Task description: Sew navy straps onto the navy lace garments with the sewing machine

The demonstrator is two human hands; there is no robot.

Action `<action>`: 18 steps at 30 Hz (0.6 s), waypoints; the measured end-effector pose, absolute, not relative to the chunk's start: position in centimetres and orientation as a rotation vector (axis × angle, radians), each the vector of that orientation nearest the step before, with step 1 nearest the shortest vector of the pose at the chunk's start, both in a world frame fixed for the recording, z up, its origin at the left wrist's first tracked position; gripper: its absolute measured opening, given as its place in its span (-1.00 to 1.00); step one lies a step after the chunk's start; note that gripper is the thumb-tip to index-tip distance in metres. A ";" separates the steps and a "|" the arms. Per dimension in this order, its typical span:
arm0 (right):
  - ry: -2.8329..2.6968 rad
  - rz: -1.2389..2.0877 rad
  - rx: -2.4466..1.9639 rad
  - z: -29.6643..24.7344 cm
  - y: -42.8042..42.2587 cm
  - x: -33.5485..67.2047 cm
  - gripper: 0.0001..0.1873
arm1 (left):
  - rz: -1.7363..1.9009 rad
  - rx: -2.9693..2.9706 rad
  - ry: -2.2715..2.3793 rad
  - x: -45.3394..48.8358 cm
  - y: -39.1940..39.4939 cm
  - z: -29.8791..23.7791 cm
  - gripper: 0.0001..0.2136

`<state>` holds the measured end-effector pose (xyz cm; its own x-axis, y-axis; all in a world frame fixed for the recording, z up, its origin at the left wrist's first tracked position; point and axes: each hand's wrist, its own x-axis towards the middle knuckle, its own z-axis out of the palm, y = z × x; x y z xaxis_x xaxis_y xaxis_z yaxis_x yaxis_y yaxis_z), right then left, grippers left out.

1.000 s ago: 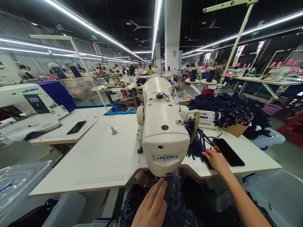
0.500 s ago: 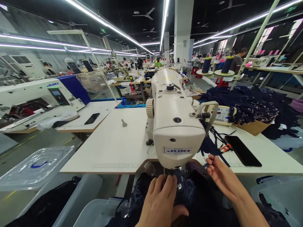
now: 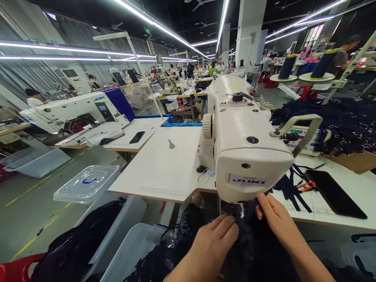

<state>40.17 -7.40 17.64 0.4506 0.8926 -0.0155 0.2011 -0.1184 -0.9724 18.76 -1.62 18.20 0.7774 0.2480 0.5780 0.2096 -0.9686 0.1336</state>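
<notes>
In the head view a white sewing machine (image 3: 252, 164) stands in front of me, its needle area low under the head. Dark navy fabric (image 3: 249, 243) hangs below it and over the table's front edge. My left hand (image 3: 216, 241) is closed on this fabric just left of the needle area, fingers curled and thumb hidden. On the other side, my right hand (image 3: 273, 213) pinches navy fabric close against the lower right of the machine head. Its fingertips are partly hidden there. Navy strips (image 3: 289, 190) lie on the table beyond that hand.
An orange-handled tool (image 3: 306, 187) and a black phone (image 3: 336, 194) lie on the right of the white table (image 3: 158, 172). A small grey metal piece (image 3: 170, 144) is on the left. Plastic bins (image 3: 129, 250) holding dark fabric stand below left. Thread cones (image 3: 287, 66) stand behind.
My right hand has moved from beside the table edge inward to the machine head. My left hand's fingers are more curled on the fabric. The camera view has turned left.
</notes>
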 end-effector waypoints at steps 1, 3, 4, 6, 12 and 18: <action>-0.997 0.760 -1.625 17.6 -7.4 40.4 -0.46 | 0.994 2.861 0.377 18.6 -1.5 17.8 -0.73; -1.026 0.721 -1.642 17.4 -7.4 40.8 -0.49 | 1.066 2.799 0.386 18.5 -1.4 17.1 -0.78; -1.045 0.718 -1.647 17.3 -7.4 40.8 -0.51 | 1.080 2.795 0.380 18.4 -1.4 17.0 -0.80; -1.070 0.732 -1.647 16.9 -7.2 40.7 -0.57 | 1.070 2.844 0.344 18.4 -1.5 17.1 -0.80; -1.138 0.904 -1.574 16.1 -7.0 39.1 -0.66 | 0.979 3.064 0.274 18.6 -1.6 19.0 -0.69; -1.040 0.969 -1.557 16.4 -6.9 38.3 -0.66 | 0.948 3.130 0.156 18.2 -1.1 18.5 -0.73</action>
